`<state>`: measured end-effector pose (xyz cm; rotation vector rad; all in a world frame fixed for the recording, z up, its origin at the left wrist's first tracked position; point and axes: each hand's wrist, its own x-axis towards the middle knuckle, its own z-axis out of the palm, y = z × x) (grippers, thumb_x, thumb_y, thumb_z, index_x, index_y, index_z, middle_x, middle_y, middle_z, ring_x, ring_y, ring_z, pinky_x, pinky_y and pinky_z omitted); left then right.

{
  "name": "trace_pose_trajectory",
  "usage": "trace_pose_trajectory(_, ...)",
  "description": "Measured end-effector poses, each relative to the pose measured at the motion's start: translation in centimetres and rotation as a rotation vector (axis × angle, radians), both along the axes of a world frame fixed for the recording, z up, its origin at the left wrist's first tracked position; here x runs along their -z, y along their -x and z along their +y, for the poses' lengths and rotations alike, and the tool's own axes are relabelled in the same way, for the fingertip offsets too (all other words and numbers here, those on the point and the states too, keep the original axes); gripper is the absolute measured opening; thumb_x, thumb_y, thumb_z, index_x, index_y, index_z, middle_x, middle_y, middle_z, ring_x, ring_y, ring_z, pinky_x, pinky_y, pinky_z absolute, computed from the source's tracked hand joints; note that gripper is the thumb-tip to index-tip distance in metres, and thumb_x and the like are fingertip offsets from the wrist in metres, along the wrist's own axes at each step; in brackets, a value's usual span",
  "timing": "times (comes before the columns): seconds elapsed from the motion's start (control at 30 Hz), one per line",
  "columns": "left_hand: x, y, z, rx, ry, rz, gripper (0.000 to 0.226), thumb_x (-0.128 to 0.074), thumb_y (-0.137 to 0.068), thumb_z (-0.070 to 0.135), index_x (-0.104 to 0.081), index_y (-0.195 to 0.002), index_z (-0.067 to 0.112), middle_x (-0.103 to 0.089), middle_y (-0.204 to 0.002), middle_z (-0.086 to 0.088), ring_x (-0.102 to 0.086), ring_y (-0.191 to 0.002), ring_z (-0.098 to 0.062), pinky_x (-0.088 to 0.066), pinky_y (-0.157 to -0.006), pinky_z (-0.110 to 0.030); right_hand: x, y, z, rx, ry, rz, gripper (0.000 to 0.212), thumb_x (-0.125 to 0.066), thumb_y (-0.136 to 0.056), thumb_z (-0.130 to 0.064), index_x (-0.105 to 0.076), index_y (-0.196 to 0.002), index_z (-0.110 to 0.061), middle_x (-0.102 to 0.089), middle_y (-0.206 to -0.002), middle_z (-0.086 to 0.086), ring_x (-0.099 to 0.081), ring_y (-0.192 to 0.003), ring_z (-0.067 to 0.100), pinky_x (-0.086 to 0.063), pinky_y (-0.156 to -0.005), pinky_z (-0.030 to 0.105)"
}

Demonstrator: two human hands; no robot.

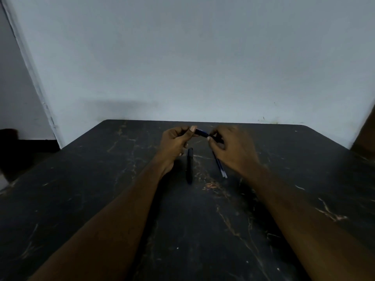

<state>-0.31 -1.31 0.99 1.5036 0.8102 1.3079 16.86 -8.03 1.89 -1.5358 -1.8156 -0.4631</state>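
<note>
Slip risk: left hand [175,142] and right hand [233,148] each pinch an end of the blue pen piece [202,132] above the dark pen [189,167]; overpull drops it.

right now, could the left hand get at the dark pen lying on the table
Probably yes: the dark pen lies uncovered on the table right beside the left hand, but that hand must first release the blue piece it pinches.

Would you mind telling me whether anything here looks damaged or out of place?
The dark table is scratched, with a reddish scuff near its middle. A pen barrel and thin refills lie loose while the left hand and right hand hold a small blue piece.
</note>
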Motion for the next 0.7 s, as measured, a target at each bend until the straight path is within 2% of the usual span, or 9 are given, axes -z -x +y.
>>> trace_pose_trajectory(0.13,0.2,-0.2,-0.1,0.013,-0.029,0.038,0.019,-0.068,-0.090,0.032,-0.076,-0.099,0.017,-0.059,-0.052,0.015,-0.047,-0.049,-0.002,-0.031,-0.041,-0.019,0.7,-0.1,0.6,0.038,-0.009,-0.106,0.025,-0.050,-0.098,-0.034,-0.065,-0.112,-0.019,-0.068,-0.096,0.001,-0.055,-0.087,0.021,-0.029,-0.073,0.030)
trace_pose_trajectory(0.27,0.4,-0.2,0.1,0.060,-0.028,0.015,0.014,-0.067,-0.091,0.027,-0.076,-0.102,0.024,-0.066,-0.063,0.015,-0.048,-0.053,-0.002,-0.031,-0.041,-0.019,0.9,0.2,0.7,0.002,0.013,-0.082,0.023,-0.049,-0.098,-0.029,-0.062,-0.111,-0.016,-0.064,-0.097,0.002,-0.053,-0.082,0.018,-0.036,-0.069,0.030)
trace_pose_trajectory(0.37,0.5,-0.2,0.0,0.093,-0.028,0.015,0.012,-0.067,-0.091,0.028,-0.076,-0.097,0.031,-0.070,-0.073,0.013,-0.049,-0.053,0.000,-0.032,-0.040,-0.017,1.0,0.5,0.6,-0.006,0.039,-0.048,0.021,-0.048,-0.097,-0.030,-0.060,-0.107,-0.017,-0.057,-0.089,-0.002,-0.049,-0.072,0.014,-0.031,-0.056,0.026)
trace_pose_trajectory(0.47,0.4,-0.1,-0.1,0.093,-0.031,0.016,0.011,-0.067,-0.091,0.032,-0.077,-0.095,0.030,-0.065,-0.065,0.014,-0.048,-0.053,0.000,-0.032,-0.041,-0.017,1.0,0.6,0.3,-0.018,0.031,-0.051,0.021,-0.048,-0.096,-0.030,-0.062,-0.103,-0.017,-0.052,-0.082,-0.006,-0.049,-0.067,0.015,-0.033,-0.052,0.026)
trace_pose_trajectory(0.7,0.1,0.1,-0.1,0.030,0.000,0.039,0.025,-0.064,-0.093,0.034,-0.075,-0.108,0.018,-0.061,-0.056,0.021,-0.044,-0.060,-0.006,-0.034,-0.051,-0.022,0.8,1.3,0.3,-0.050,0.013,0.016,0.028,-0.048,-0.098,-0.033,-0.070,-0.110,-0.019,-0.064,-0.074,-0.001,-0.054,-0.061,0.018,-0.041,-0.051,0.030)
